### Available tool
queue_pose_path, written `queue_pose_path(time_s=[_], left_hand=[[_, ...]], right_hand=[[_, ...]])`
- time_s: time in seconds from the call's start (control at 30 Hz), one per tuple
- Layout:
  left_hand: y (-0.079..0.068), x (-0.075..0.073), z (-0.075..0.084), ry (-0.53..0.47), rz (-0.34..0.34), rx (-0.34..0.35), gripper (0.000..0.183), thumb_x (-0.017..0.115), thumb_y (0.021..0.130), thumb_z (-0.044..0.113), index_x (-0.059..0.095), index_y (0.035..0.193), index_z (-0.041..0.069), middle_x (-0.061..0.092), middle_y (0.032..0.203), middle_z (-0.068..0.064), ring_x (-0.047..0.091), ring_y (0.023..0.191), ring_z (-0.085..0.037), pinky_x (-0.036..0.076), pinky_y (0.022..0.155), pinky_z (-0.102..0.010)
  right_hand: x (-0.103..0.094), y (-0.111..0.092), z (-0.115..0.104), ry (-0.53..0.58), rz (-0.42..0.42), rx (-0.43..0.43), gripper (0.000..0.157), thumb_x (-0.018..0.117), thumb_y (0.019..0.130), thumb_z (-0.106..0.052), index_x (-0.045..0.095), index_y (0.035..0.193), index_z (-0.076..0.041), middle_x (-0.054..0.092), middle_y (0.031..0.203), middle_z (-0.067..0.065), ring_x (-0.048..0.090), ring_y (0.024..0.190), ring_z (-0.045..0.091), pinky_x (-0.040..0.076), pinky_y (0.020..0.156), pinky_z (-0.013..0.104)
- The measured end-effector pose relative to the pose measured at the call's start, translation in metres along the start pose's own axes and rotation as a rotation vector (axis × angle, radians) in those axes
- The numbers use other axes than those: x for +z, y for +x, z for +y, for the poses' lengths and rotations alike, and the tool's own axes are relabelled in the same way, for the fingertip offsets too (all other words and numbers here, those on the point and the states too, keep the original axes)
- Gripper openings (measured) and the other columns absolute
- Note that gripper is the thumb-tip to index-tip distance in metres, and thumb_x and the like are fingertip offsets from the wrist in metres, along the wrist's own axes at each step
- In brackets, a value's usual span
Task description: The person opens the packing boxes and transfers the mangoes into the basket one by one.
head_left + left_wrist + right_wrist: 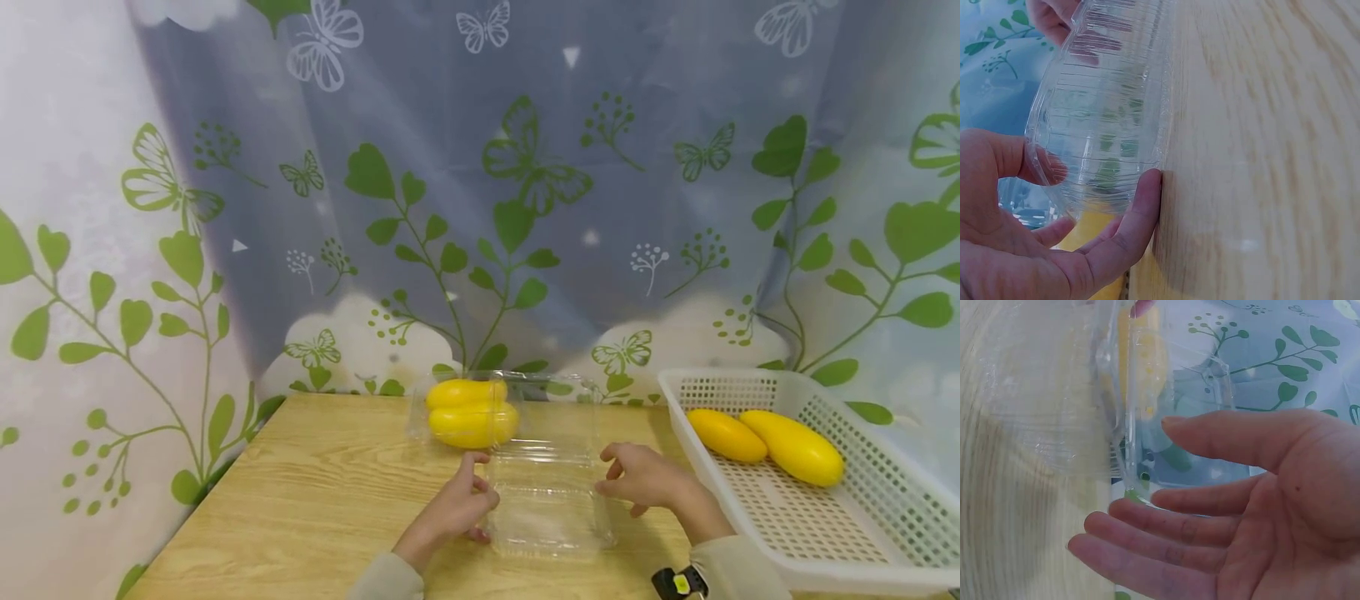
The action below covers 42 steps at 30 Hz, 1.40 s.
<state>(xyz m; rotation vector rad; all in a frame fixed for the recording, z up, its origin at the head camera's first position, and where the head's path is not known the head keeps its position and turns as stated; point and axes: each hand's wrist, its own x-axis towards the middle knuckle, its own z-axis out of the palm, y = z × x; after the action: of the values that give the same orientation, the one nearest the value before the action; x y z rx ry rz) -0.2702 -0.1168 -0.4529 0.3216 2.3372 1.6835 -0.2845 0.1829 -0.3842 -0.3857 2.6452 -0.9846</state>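
The clear container point(551, 521) stood on the tabletop point(315, 483), its far half reaching toward the back edge, with yellow squashes point(472, 425) just left of that half. Its thin plastic was probably light, flexible, slick and easily creased, so the rim and corners looked the firmest places to take hold. The left hand point(456, 500) had its grip around the near-left side, thumb at the rim, a fingertip low. The right hand point(645, 477) had its grip spread, fingers loosely extended beside the right wall; contact was unclear.
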Motion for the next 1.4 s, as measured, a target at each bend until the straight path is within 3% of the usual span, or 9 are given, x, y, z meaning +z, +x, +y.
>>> queue_pose_path(time_s=[0.23, 0.67, 0.9, 1.1, 1.4], left_hand=[[0.001, -0.001, -0.001, 0.007, 0.0, 0.013, 0.069, 0.06, 0.092, 0.012, 0.027, 0.152, 0.007, 0.047, 0.129, -0.027, 0.06, 0.086, -0.029, 0.063, 0.058, -0.035], [-0.001, 0.0, -0.001, -0.014, -0.003, 0.006, 0.069, 0.059, 0.09, 0.01, 0.028, 0.151, 0.007, 0.047, 0.128, -0.026, 0.061, 0.088, -0.029, 0.064, 0.06, -0.037], [0.001, 0.002, -0.001, -0.037, -0.012, -0.002, 0.073, 0.06, 0.087, 0.008, 0.027, 0.153, 0.007, 0.047, 0.13, -0.027, 0.063, 0.084, -0.028, 0.065, 0.061, -0.036], [0.003, 0.005, -0.001, -0.058, -0.028, -0.007, 0.076, 0.061, 0.087, 0.006, 0.026, 0.155, 0.008, 0.044, 0.135, -0.029, 0.063, 0.094, -0.03, 0.065, 0.063, -0.037], [0.009, 0.019, -0.001, -0.099, -0.06, 0.015, 0.076, 0.061, 0.088, 0.005, 0.026, 0.156, 0.009, 0.041, 0.14, -0.031, 0.061, 0.104, -0.033, 0.066, 0.065, -0.038]], right_hand=[[0.003, 0.005, 0.006, 0.004, -0.051, 0.062, 0.053, 0.07, 0.096, -0.015, 0.051, 0.138, 0.01, 0.066, 0.103, 0.016, 0.069, 0.084, 0.026, 0.065, 0.065, 0.043], [0.008, 0.008, 0.012, 0.086, -0.131, 0.091, 0.051, 0.061, 0.101, -0.01, 0.04, 0.143, 0.009, 0.069, 0.1, 0.017, 0.073, 0.083, 0.03, 0.065, 0.064, 0.044], [0.009, 0.009, 0.018, 0.125, -0.091, 0.057, 0.051, 0.06, 0.099, -0.003, 0.038, 0.142, 0.014, 0.067, 0.106, 0.021, 0.072, 0.075, 0.028, 0.065, 0.063, 0.041], [0.009, 0.009, 0.022, 0.15, -0.061, 0.02, 0.051, 0.061, 0.095, 0.003, 0.039, 0.139, 0.018, 0.068, 0.103, 0.024, 0.071, 0.065, 0.025, 0.065, 0.062, 0.039], [0.002, 0.004, 0.029, 0.124, -0.032, 0.054, 0.054, 0.058, 0.09, 0.006, 0.036, 0.137, 0.022, 0.065, 0.094, 0.023, 0.065, 0.057, 0.019, 0.064, 0.061, 0.038]])
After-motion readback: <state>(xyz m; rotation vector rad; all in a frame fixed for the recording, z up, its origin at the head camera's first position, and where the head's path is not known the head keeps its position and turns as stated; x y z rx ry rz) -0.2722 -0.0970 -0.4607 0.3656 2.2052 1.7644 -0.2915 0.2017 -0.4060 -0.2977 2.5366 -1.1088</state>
